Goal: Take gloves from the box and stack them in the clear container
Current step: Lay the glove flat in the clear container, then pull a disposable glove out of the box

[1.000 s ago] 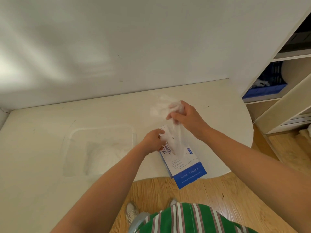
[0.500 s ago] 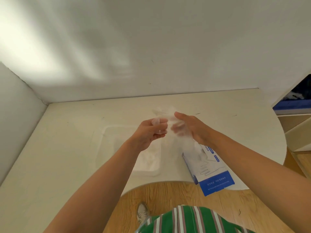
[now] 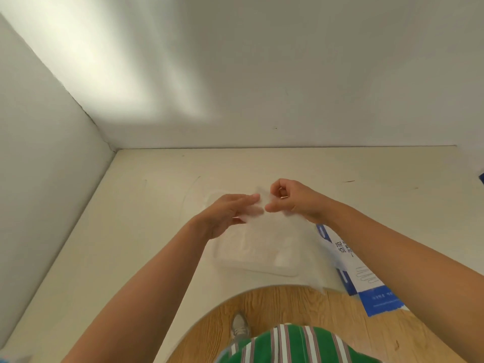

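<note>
Fingers [image 3: 247,201] of our left hand [image 3: 225,214]: nearly straight, laid against the upper edge of the glove [image 3: 277,239]; no clear pinch visible. Right hand [image 3: 296,201]: fingers curled, thumb and forefinger pinching the same edge. Between them we hold the glove, a thin translucent film, spread and hanging above the container [image 3: 220,254] on the table [image 3: 136,231]. Its lower hem trails past the container's near-right corner toward the table edge. Container holds some pale material, likely gloves; count not readable. Box [image 3: 377,299] lies to the right, blue end overhanging the table edge, our right forearm above it.

Step, as we judge it: flattening the glove before laying it down.

Risks:
1. Film looks light and clingy; it may stick to our fingers on release and land crumpled.
2. Hem hangs outside the rim; lowering straight down would drape it over the wall.
3. A forearm nudge could tip the overhanging box off.
</note>
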A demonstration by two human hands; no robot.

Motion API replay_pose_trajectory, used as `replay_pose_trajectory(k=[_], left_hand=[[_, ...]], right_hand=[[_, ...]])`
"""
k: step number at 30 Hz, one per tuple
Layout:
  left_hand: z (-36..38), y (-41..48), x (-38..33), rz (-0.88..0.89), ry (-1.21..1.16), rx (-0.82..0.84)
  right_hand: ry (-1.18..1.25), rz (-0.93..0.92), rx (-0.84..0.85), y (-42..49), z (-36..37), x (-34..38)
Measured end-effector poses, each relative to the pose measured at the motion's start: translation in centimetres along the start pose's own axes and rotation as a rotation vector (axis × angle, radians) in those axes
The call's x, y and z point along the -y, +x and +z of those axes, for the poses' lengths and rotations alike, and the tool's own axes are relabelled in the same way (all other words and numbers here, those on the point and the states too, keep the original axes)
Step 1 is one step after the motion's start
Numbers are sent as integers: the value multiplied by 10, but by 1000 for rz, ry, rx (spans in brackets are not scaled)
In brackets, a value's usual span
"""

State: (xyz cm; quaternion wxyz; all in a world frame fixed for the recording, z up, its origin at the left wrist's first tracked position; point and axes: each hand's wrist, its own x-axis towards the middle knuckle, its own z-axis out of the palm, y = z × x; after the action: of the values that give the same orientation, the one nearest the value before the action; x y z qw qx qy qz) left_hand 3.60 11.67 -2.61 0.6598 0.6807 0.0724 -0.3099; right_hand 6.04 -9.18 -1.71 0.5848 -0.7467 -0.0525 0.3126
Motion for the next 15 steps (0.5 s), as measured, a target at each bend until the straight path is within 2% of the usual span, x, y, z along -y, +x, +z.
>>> replay_pose_trajectory(k=[3,5,7,9,12,13,15], left_hand=[[-3,1,6,49,134,-83],[-7,-2,10,33,201,-103],[-10,-5,13,6,264,-117],[-11,-5,17,-19,345,-136],[-9,0,21,-66,522,-214],[-8,3,22,-88,614,-242],[-6,5,24,-145,790,-278]], right_hand=[[7,24,-67,8,10,4],[67,4,-175,12,12,2],[16,-50,-284,16,15,-2],[-208,-124,-382,20,22,-7],[-578,-339,-542,24,38,-13],[-632,-402,-558,22,43,-11],[-713,-404,-463,17,56,-10]])
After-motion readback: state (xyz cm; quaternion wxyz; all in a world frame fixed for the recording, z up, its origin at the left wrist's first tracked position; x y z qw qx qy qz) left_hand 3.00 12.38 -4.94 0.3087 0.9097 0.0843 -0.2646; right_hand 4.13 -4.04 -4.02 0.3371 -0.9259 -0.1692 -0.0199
